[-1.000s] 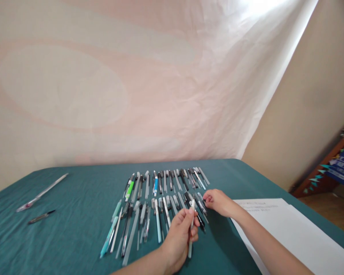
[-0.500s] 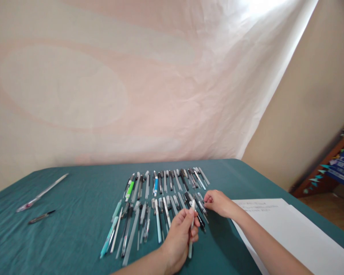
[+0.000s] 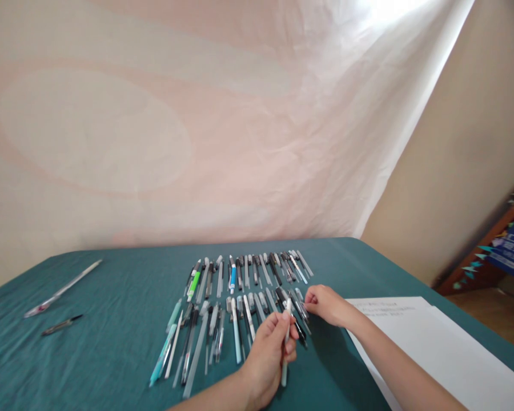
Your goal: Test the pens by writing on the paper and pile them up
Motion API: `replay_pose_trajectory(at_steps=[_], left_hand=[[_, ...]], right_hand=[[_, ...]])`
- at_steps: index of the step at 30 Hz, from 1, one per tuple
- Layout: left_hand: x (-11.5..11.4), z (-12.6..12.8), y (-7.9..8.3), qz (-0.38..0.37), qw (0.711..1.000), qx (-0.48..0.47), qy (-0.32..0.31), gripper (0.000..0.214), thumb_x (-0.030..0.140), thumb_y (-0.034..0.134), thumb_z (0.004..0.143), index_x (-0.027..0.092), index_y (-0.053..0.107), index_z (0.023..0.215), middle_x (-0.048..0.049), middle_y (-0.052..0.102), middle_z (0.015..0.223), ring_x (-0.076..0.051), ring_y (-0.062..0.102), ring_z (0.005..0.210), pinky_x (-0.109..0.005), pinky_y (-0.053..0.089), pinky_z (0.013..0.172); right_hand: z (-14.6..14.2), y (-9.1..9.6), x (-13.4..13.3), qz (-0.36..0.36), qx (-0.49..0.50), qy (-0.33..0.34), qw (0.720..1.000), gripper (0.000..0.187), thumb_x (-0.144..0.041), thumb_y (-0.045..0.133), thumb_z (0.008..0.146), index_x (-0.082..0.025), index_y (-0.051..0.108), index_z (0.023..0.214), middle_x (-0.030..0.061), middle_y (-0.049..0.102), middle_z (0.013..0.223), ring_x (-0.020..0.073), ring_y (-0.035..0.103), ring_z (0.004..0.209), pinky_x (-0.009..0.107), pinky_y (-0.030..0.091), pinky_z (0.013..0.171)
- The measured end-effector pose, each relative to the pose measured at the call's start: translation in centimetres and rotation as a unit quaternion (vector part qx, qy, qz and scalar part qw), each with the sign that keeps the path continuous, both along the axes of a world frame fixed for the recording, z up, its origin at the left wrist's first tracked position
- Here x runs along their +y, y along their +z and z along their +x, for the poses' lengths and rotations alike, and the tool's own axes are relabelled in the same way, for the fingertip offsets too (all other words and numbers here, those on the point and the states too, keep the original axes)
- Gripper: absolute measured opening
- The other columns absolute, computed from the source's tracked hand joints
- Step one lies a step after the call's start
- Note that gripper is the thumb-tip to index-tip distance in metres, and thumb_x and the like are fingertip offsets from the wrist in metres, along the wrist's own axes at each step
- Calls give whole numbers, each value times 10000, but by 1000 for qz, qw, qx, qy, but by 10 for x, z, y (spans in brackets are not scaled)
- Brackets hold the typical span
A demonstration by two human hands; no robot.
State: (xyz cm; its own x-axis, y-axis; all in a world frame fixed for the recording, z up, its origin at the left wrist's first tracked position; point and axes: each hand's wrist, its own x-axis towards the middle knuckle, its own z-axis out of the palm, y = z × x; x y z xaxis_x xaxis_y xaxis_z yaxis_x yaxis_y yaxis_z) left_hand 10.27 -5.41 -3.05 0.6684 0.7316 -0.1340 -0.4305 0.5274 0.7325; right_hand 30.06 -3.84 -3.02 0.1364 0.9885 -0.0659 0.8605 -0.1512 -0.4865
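My left hand (image 3: 263,357) is closed around a pale, whitish pen (image 3: 284,372), held with one end up and the other pointing down toward me. At the right end of the front row of pens (image 3: 237,337), the fingers of my right hand (image 3: 328,306) are pinched together. Their tips are at the outermost pens (image 3: 300,305); what they grip, if anything, is too small to make out. Clear, black, white and turquoise pens lie side by side in that row, and my left hand covers some of them.
Behind runs a second row of pens (image 3: 247,271), including a green one (image 3: 193,285) and a blue one (image 3: 233,277). A long clear-wrapped item (image 3: 64,289) and a dark pen (image 3: 62,325) lie at left. Paper sheets (image 3: 428,342) with writing cover the right side of the green tablecloth (image 3: 124,297).
Almost nothing differs. My right hand has shifted very slightly at the end of the front row, and the pens beside its fingertips have moved a little. My left hand keeps its pen in place.
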Motion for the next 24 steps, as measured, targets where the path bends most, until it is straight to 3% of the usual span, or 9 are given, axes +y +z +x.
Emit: replay_pose_trajectory(at_steps=[6,9,13,15,20,24], left_hand=[[0,0,1,-4,1000,0,-3,263,388,516,809,133,457,783,23,476,654,-22,303,451,-175,164,421],[-1,0,0,-1,1000,1,-3,264,390,511,812,130,464,800,24,473,651,-24,304,451,-174,163,419],[0,0,0,-3,1000,2,-1,272,400,505,813,131,464,808,26,469,648,-23,298,447,-175,153,417],[0,0,0,-3,1000,0,-1,274,401,510,809,132,463,805,28,467,647,-22,295,446,-174,153,418],[0,1,0,-3,1000,3,-2,288,414,541,782,139,458,790,30,466,643,-23,296,444,-175,153,417],[-3,1,-2,5,1000,10,-23,299,430,548,770,144,458,779,27,474,646,-24,299,443,-176,160,417]], right_hand=[[1,13,-3,13,7,12,1000,130,-268,562,689,-158,632,678,38,645,646,148,567,605,222,367,544],[-7,26,-5,45,80,28,995,217,-330,516,749,-150,624,694,33,622,628,136,543,580,228,376,549],[-29,39,-9,-2,322,49,946,358,-464,469,784,-137,614,809,37,622,736,109,522,568,221,399,526],[-38,41,-11,-14,392,49,919,366,-483,519,752,-134,616,806,30,617,741,98,512,571,213,397,527],[-46,39,-12,24,452,36,891,326,-448,610,697,-125,621,740,-5,569,617,78,472,533,199,371,509],[-38,42,-7,119,480,-10,869,316,-444,602,710,-131,603,754,-1,558,649,80,468,534,206,382,504]])
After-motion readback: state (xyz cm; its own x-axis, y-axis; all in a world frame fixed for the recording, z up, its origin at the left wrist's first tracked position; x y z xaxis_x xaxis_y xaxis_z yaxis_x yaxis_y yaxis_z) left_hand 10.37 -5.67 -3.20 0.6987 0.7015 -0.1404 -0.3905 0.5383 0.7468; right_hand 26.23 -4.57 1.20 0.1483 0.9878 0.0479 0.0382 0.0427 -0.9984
